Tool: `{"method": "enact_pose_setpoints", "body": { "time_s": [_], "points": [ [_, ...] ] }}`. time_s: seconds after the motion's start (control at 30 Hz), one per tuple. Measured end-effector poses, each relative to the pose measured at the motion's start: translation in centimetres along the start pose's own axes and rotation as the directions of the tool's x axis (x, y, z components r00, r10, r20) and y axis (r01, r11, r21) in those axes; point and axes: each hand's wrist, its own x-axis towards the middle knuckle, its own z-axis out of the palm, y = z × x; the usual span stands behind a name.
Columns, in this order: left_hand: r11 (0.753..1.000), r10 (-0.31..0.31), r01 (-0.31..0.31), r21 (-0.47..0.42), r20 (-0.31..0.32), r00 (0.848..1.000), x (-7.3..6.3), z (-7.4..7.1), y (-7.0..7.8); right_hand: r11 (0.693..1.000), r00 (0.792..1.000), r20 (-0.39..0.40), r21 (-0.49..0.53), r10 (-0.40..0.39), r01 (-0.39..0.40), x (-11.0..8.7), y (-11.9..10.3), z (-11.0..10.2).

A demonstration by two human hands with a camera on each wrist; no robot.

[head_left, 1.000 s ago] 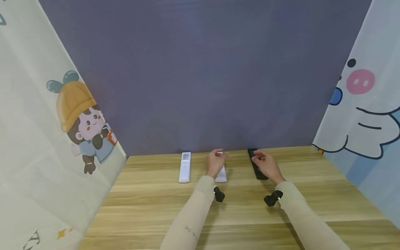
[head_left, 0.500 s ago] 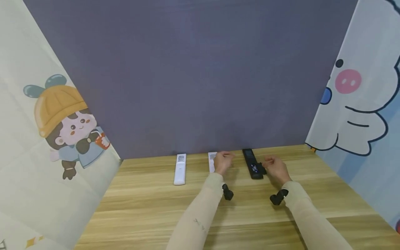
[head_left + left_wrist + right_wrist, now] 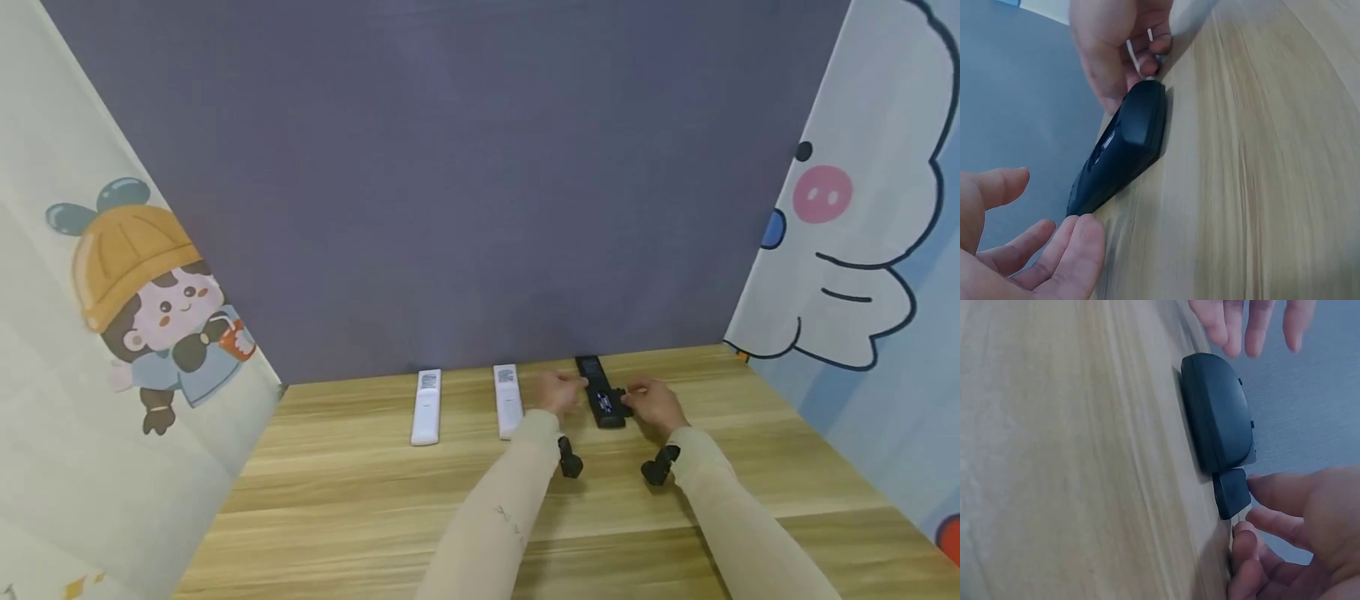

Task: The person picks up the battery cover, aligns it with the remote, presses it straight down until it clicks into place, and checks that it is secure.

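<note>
Black remote control (image 3: 597, 389) is laid flat near the counter's (image 3: 337, 483) back edge, right of its middle, with its back turned up and its battery bay seemingly bared; what lies inside cannot be told. Against its right side, a small black cover (image 3: 1232, 495) is pinched between thumb and finger of the right hand (image 3: 657, 407). Nothing is held by the left hand (image 3: 558, 393), its fingers loosely spread beside the remote; whether it is touched cannot be told. Removal of the cover is judged done, its release not yet. Toward the counter's left edge, two white remotes (image 3: 507, 402) are placed, backs up, seemingly closed. Behind the back edge, a grey partition (image 3: 450, 208) is seen.
</note>
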Motion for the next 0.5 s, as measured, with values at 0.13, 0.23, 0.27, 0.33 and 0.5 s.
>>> {"method": "enact_pose_setpoints", "body": {
  "time_s": [0.13,0.23,0.27,0.33,0.5],
  "points": [
    [0.996,0.002,-0.001,0.088,-0.016,1.0,-0.3,1.3,0.7,0.999,1.0,0.01,-0.031,0.01,-0.009,0.1,0.2,-0.3],
    [0.989,-0.002,0.008,0.149,-0.035,0.999,-0.5,2.0,0.8,0.999,1.0,0.017,-0.033,0.021,-0.021,0.1,0.3,-0.3],
    [0.986,-0.003,0.01,0.168,-0.041,0.999,-0.6,2.2,0.9,0.999,0.999,0.021,-0.03,0.024,-0.024,0.1,0.3,-0.3],
    [0.977,0.002,0.009,0.211,-0.049,0.999,-0.7,2.3,0.8,0.999,0.999,0.027,-0.025,0.032,-0.032,0.1,0.3,-0.1],
    [0.956,0.04,-0.017,0.294,-0.073,0.996,-0.8,2.4,1.0,0.999,1.0,0.022,-0.051,0.02,-0.019,0.7,0.3,0.2]
  ]
}}
